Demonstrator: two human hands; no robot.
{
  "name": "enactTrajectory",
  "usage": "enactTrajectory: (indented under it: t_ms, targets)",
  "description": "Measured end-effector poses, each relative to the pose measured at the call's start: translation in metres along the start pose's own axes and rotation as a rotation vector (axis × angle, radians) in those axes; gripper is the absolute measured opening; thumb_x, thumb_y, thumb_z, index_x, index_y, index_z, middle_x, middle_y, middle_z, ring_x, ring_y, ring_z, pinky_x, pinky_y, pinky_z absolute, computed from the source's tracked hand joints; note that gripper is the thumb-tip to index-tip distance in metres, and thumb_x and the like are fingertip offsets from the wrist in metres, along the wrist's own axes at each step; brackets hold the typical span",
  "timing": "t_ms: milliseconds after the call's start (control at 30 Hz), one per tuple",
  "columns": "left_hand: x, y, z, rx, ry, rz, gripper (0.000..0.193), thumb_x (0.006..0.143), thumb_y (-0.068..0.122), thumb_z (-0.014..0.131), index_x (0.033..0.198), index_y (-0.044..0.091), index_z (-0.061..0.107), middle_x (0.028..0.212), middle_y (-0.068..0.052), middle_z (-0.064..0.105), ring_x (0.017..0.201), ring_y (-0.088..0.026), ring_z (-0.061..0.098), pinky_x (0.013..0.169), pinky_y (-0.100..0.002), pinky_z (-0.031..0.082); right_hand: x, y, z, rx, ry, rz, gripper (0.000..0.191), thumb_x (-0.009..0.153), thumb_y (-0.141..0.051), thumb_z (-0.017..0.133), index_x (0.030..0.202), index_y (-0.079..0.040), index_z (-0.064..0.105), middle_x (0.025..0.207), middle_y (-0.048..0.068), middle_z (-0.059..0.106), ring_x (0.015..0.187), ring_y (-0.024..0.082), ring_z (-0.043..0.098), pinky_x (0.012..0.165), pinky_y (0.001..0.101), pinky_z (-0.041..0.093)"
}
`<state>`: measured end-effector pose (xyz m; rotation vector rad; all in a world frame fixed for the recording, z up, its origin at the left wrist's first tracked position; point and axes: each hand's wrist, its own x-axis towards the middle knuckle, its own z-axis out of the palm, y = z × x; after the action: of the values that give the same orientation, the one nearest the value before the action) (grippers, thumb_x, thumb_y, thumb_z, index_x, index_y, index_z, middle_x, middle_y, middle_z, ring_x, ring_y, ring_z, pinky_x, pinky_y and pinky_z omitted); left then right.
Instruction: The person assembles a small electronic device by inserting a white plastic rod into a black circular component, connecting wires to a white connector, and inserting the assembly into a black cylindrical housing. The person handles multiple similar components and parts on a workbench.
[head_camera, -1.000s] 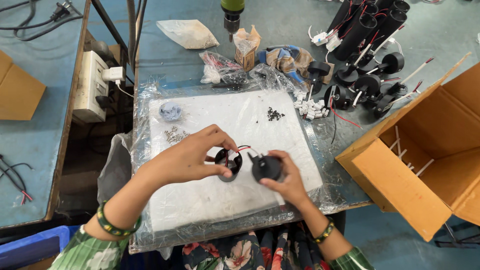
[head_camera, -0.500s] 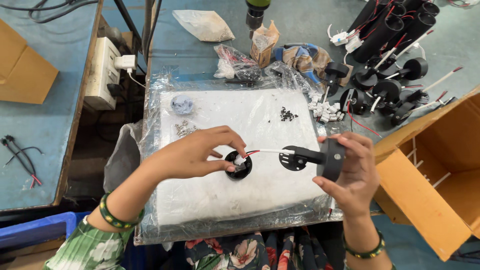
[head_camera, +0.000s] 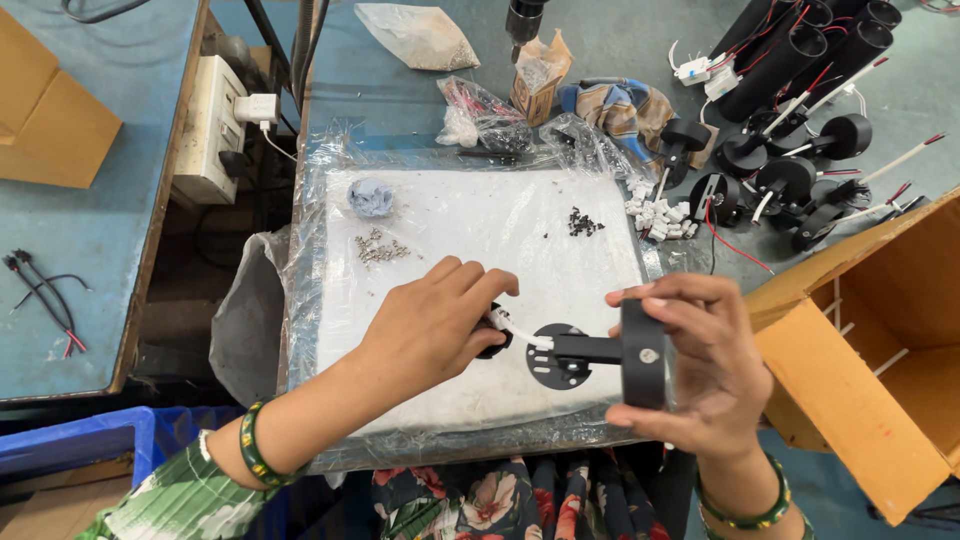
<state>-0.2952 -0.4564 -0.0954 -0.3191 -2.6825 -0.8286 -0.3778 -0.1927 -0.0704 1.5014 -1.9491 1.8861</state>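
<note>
Gripping black lamp fitting (head_camera: 610, 355): right hand (head_camera: 700, 365) | left hand (head_camera: 430, 325) fingers pinching its wire (head_camera: 520, 335) | cardboard box (head_camera: 860, 400) edge close right

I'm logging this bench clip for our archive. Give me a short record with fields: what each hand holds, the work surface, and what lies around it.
left hand: left hand pinches a small black round part with a white wire
right hand: right hand grips a black lamp fitting with a round base plate
surface: white pad under clear plastic
on pad: silver screws, black screws
right side: open cardboard box, more black fittings
</note>
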Motion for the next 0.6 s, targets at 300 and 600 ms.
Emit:
enactTrajectory:
  t_ms: [300,600]
  targets:
    - [-0.015,-0.01,0.012,-0.136,0.051,-0.093,0.02,0.089,0.022,0.077,0.105,0.015,0.068,0.103,-0.003,0.06,0.078,-0.022,0.065,0.063,-0.037,0.054,-0.013,0.006,0.001,-0.02,0.056,0.093,0.076,0.074,-0.02,0.091,0.139,0.002,0.057,0.138,0.016,0.048,0.129,0.036,0.065,0.096,0.0416,0.061]
    - [-0.026,-0.02,0.007,-0.104,0.266,0.106,0.029,0.08,0.017,0.083,0.103,0.01,0.068,0.117,-0.004,0.065,0.106,-0.026,0.065,0.079,-0.035,0.057,-0.011,0.019,0.004,-0.114,-0.001,0.149,0.075,0.069,-0.01,0.092,0.135,0.003,0.059,0.136,0.013,0.049,0.127,0.032,0.066,0.095,0.0348,0.061]
